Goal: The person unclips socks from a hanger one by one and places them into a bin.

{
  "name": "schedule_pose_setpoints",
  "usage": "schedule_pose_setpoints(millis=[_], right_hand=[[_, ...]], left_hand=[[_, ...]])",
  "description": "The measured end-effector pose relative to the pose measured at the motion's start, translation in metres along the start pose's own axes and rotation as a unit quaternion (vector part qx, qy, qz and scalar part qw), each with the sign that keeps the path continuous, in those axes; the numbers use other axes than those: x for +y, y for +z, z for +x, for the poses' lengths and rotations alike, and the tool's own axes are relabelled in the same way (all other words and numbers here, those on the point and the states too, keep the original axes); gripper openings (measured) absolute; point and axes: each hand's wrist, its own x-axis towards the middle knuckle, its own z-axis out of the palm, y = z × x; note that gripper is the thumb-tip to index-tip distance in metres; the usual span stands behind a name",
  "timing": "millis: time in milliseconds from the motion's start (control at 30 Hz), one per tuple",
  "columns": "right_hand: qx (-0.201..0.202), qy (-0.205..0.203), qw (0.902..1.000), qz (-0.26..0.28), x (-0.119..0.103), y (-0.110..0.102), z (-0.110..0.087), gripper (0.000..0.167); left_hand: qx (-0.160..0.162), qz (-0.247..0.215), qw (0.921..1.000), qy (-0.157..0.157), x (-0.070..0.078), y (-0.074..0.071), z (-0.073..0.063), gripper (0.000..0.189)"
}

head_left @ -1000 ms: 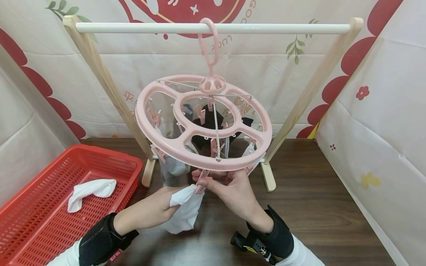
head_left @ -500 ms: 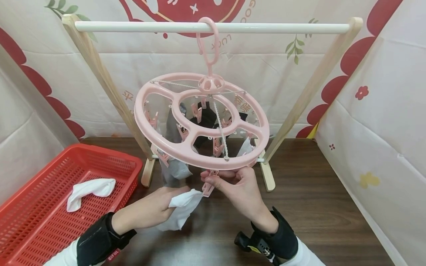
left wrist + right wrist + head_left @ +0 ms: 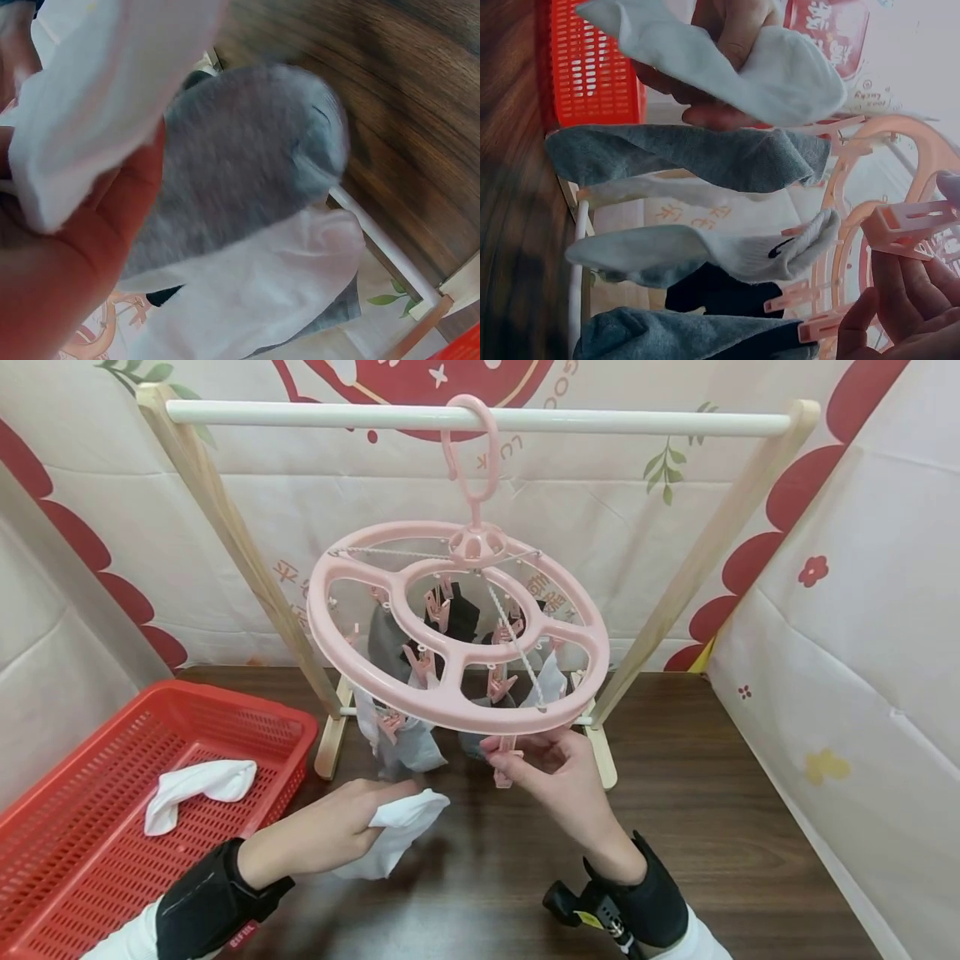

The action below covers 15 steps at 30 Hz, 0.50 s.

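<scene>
My left hand (image 3: 318,831) holds a white sock (image 3: 405,827) by its upper part, below the front left of a round pink clip hanger (image 3: 480,720). My right hand (image 3: 570,789) pinches a pink clothes peg (image 3: 504,774) under the hanger's front rim. In the right wrist view this peg (image 3: 904,225) sits between thumb and fingers with no sock in it, and the white sock (image 3: 720,71) is apart from it. Several socks hang from other pegs, among them a grey sock (image 3: 690,157) and a white sock with a black mark (image 3: 705,251).
The hanger hooks over a white rail (image 3: 637,422) on a wooden stand (image 3: 720,547). At the left, a red basket (image 3: 296,739) holds another white sock (image 3: 198,785). Underneath lies a dark wooden tabletop (image 3: 750,835); printed cloth surrounds it.
The hanger has turned, its front side going right. My right hand moved right with the peg, while my left drew slightly left with the sock, widening the gap between sock and peg.
</scene>
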Motion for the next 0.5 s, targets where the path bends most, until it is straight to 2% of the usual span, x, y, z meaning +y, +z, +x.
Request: schedule_pose_setpoints(millis=[267,500], right_hand=[[0.011,0.038,0.9992,-0.008,0.004,-0.013,-0.005,0.022],[0.028,0.07,0.9955,0.057,0.002,-0.021,-0.01,0.025]], left_hand=[[-0.002,0.004,0.9999,-0.011,-0.003,-0.006,-0.007,0.031],[0.001,0.008,0.9998,-0.018,-0.007,-0.017,-0.015,0.031]])
